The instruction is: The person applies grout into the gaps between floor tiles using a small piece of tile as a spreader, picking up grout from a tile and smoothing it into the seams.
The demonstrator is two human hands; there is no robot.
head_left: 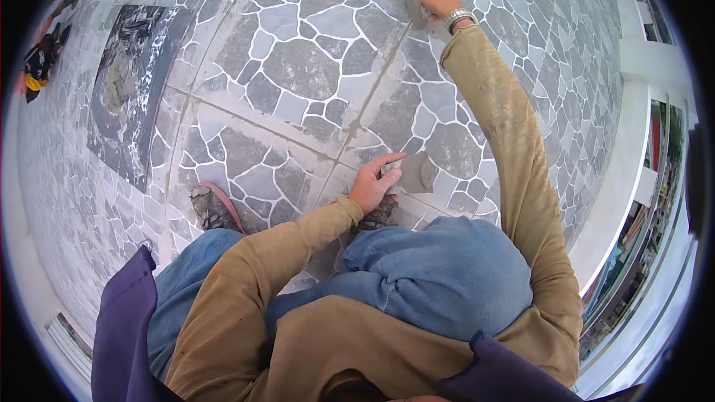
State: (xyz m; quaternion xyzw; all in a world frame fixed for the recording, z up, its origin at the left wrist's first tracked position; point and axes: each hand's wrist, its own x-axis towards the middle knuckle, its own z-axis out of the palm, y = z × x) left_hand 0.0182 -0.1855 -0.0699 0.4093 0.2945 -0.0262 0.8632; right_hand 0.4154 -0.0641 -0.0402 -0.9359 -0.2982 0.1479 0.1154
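My left hand (371, 184) is closed on a flat grey scraper (411, 172) with a lump of grey paste on its face, held just above the floor in front of my knee. Far out to the right, my right hand (442, 0) grips a grey, paste-coated spreader (419, 7) against the floor at the far end of a tile joint (383, 74). Its handle is hidden by my fingers. Under both hands lies a floor of large tiles (302, 71) with a grey stone pattern and white lines. Greyish smears run along the joints.
To the left lies a dark, stained sheet (138, 115) with a heap of grey paste (118, 83). A black and yellow item (41, 63) rests at the far left. My shoe (216, 207) stands on the tiles. A white ledge (607, 208) borders the right side.
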